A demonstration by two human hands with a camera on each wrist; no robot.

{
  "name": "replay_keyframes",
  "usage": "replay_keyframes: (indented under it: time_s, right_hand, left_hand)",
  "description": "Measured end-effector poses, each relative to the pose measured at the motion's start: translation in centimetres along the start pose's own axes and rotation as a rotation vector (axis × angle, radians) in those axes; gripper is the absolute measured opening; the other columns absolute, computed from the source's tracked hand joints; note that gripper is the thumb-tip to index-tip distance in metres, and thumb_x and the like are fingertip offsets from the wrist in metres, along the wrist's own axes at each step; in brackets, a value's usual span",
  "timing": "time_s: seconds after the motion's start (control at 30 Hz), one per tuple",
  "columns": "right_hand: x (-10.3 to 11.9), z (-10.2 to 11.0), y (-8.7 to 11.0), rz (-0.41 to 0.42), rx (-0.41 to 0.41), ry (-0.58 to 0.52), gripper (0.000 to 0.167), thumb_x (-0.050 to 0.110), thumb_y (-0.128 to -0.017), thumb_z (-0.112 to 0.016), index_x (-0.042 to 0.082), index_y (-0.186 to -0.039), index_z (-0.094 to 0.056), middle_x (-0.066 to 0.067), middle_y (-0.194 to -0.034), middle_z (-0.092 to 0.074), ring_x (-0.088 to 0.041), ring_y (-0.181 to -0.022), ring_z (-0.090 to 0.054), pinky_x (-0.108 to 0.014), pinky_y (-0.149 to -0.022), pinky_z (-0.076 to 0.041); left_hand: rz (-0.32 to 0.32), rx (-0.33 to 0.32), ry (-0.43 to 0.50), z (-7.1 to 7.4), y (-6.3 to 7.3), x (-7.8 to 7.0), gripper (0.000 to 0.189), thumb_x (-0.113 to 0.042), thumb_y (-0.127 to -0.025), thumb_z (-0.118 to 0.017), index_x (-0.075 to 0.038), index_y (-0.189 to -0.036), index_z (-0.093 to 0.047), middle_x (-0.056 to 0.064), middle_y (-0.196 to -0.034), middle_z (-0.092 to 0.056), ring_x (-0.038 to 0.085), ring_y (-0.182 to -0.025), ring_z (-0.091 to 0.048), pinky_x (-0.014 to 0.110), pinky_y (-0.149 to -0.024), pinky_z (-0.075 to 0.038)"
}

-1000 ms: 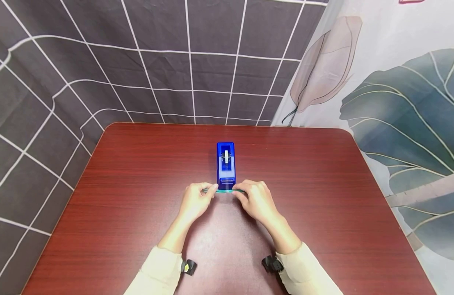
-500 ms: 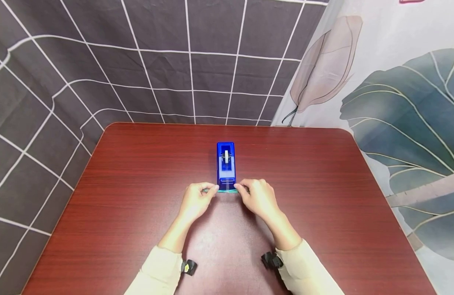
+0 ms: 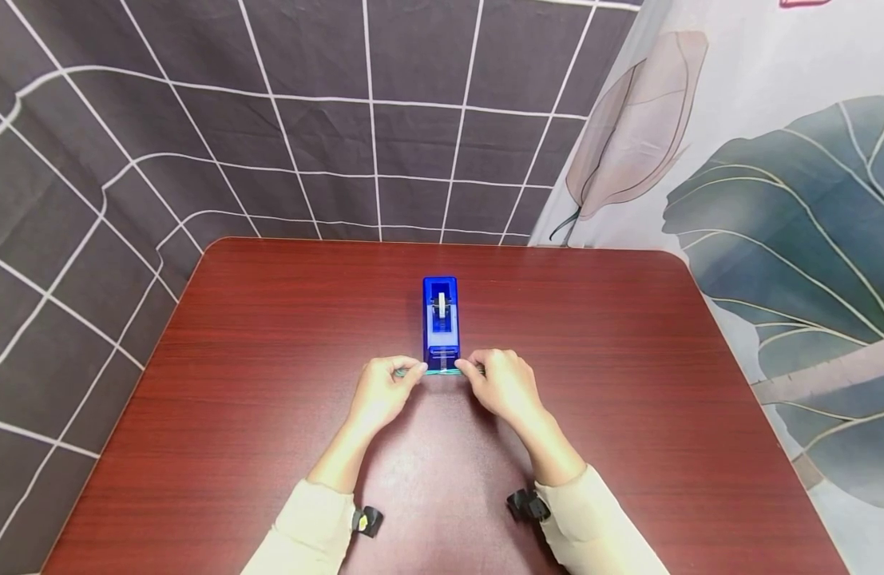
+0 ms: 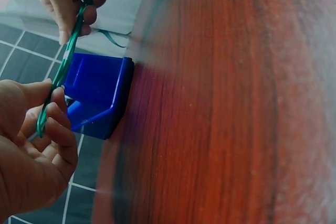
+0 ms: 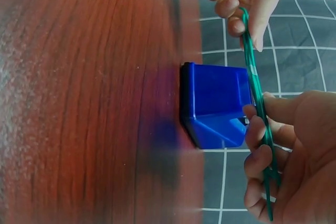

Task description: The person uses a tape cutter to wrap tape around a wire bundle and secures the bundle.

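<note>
A blue tape dispenser (image 3: 442, 339) with a narrow roll of tape (image 3: 442, 305) stands upright on the table. Across its near end runs a thin bundle of green strands (image 4: 69, 59), just above the cutting edge. My left hand (image 3: 386, 390) pinches the bundle's left end between thumb and fingers. On the other side, my right hand (image 3: 505, 387) grips the right end, with its fingers curled beneath in the right wrist view. Between the hands, a strip of clear tape (image 5: 253, 70) lies against the strands. Whether it is still joined to the roll is hard to tell.
The dispenser stands on a reddish-brown wooden table (image 3: 269, 319). A dark curtain with a white grid (image 3: 327, 136) hangs behind and to the left. At the right hangs a white curtain with leaf prints (image 3: 772, 239).
My right hand has shifted slightly right, its thumb now on the near side of the bundle. The left hand keeps its grip in about the same place. The dispenser has not moved.
</note>
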State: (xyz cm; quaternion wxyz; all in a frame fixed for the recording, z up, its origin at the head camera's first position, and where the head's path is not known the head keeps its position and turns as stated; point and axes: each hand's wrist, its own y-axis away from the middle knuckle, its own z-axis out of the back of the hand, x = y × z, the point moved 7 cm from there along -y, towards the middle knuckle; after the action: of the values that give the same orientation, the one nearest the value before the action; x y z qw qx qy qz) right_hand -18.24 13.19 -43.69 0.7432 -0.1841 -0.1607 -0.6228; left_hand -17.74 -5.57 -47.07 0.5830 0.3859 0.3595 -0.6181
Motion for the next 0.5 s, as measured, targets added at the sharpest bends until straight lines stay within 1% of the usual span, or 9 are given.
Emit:
replay_keyframes:
  time_s: [0.03, 0.1, 0.17, 0.23, 0.27, 0.33, 0.4, 0.47, 0.5]
  right_hand:
    - [-0.03, 0.00, 0.02, -0.001, -0.005, -0.007, 0.035, 0.034, -0.097, -0.068, 0.020, -0.065, -0.062, 0.007, -0.054, -0.045, -0.017, -0.057, -0.049, -0.040, -0.055, -0.044]
    - [-0.02, 0.02, 0.05, 0.008, -0.017, -0.017, 0.029, 0.032, -0.097, -0.069, 0.019, -0.071, -0.068, 0.006, -0.059, -0.053, -0.017, -0.060, -0.053, -0.041, -0.056, -0.045]
    - [0.06, 0.01, 0.08, 0.029, -0.023, -0.017, 0.030, 0.030, -0.097, -0.069, 0.018, -0.069, -0.068, 0.004, -0.063, -0.057, -0.019, -0.060, -0.054, -0.042, -0.056, -0.045]
    - [0.14, -0.01, 0.12, 0.047, -0.025, -0.016, 0.032, 0.029, -0.096, -0.070, 0.017, -0.067, -0.067, 0.002, -0.067, -0.060, -0.020, -0.061, -0.056, -0.043, -0.056, -0.045]
    - [0.20, -0.01, 0.14, 0.056, -0.026, -0.015, 0.033, 0.029, -0.096, -0.070, 0.016, -0.066, -0.066, 0.001, -0.070, -0.062, -0.022, -0.062, -0.058, -0.043, -0.056, -0.046]
    - [0.26, -0.03, 0.18, 0.069, -0.028, -0.017, 0.032, 0.028, -0.096, -0.070, 0.015, -0.067, -0.067, -0.001, -0.073, -0.065, -0.024, -0.065, -0.062, -0.044, -0.058, -0.047]
    - [0.29, -0.02, 0.22, 0.076, -0.034, -0.027, 0.025, 0.027, -0.095, -0.071, 0.014, -0.074, -0.072, -0.001, -0.079, -0.068, -0.026, -0.071, -0.066, -0.046, -0.063, -0.050]
    - [0.28, -0.07, 0.26, 0.085, -0.040, -0.038, 0.020, 0.027, -0.095, -0.072, 0.013, -0.079, -0.075, -0.001, -0.082, -0.070, -0.028, -0.076, -0.069, -0.048, -0.066, -0.051]
    - [0.27, -0.09, 0.28, 0.090, -0.043, -0.042, 0.018, 0.026, -0.094, -0.072, 0.014, -0.082, -0.076, -0.001, -0.082, -0.070, -0.028, -0.077, -0.069, -0.048, -0.068, -0.052]
  left_hand:
    - [-0.004, -0.002, -0.007, 0.00, 0.00, 0.00, 0.019, -0.021, -0.095, -0.071, -0.004, -0.099, -0.079, 0.007, -0.084, -0.076, 0.008, -0.059, -0.057, 0.029, -0.059, -0.050]
    - [-0.014, -0.009, -0.021, 0.03, -0.02, -0.03, 0.019, -0.021, -0.095, -0.072, -0.005, -0.099, -0.079, 0.006, -0.088, -0.077, 0.010, -0.067, -0.061, 0.034, -0.069, -0.055]
    - [-0.025, -0.016, -0.033, 0.07, -0.03, -0.07, 0.018, -0.021, -0.094, -0.072, -0.005, -0.098, -0.079, 0.006, -0.092, -0.077, 0.013, -0.076, -0.065, 0.039, -0.079, -0.056]
    - [-0.037, -0.020, -0.038, 0.11, -0.04, -0.12, 0.017, -0.021, -0.094, -0.073, -0.005, -0.098, -0.080, 0.007, -0.095, -0.077, 0.016, -0.083, -0.068, 0.043, -0.084, -0.056]
    - [-0.039, -0.021, -0.038, 0.13, -0.06, -0.12, 0.017, -0.021, -0.094, -0.073, -0.005, -0.098, -0.080, 0.007, -0.095, -0.077, 0.015, -0.082, -0.067, 0.041, -0.083, -0.056]
    - [-0.033, -0.018, -0.025, 0.17, -0.06, -0.07, 0.017, -0.020, -0.093, -0.074, -0.005, -0.098, -0.079, 0.007, -0.088, -0.077, 0.016, -0.072, -0.067, 0.037, -0.073, -0.056]
    - [-0.018, -0.011, -0.003, 0.18, -0.06, 0.04, 0.018, -0.020, -0.093, -0.074, -0.004, -0.099, -0.079, 0.009, -0.081, -0.076, 0.018, -0.064, -0.067, 0.030, -0.061, -0.054]
    - [0.001, -0.005, 0.019, 0.17, -0.07, 0.19, 0.018, -0.019, -0.093, -0.074, -0.003, -0.099, -0.078, 0.010, -0.074, -0.074, 0.021, -0.055, -0.065, 0.025, -0.051, -0.049]
    - [0.011, -0.003, 0.028, 0.17, -0.07, 0.24, 0.018, -0.019, -0.093, -0.074, -0.003, -0.099, -0.078, 0.011, -0.072, -0.073, 0.025, -0.055, -0.067, 0.024, -0.049, -0.048]
